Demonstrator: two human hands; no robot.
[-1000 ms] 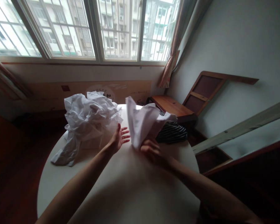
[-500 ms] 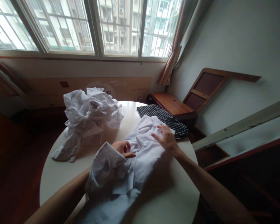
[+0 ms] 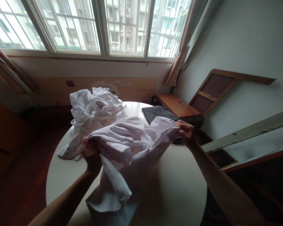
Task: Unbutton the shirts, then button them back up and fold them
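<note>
Above the round table (image 3: pixel 179 188), left hand (image 3: pixel 91 153) and right hand (image 3: pixel 186 133) grip a white shirt (image 3: pixel 129 141).

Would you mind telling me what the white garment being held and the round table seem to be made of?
White garment: apparently thin woven cloth, matte; it creases and hangs limp between both hands. Round table: a smooth, pale, faintly glossy top; its material is unclear.

You have one view only, from the camera on your head, looking forward and down across the round white table (image 3: pixel 179 188) (close under you) towards the wide barred window (image 3: pixel 96 28) on the far wall.
</note>
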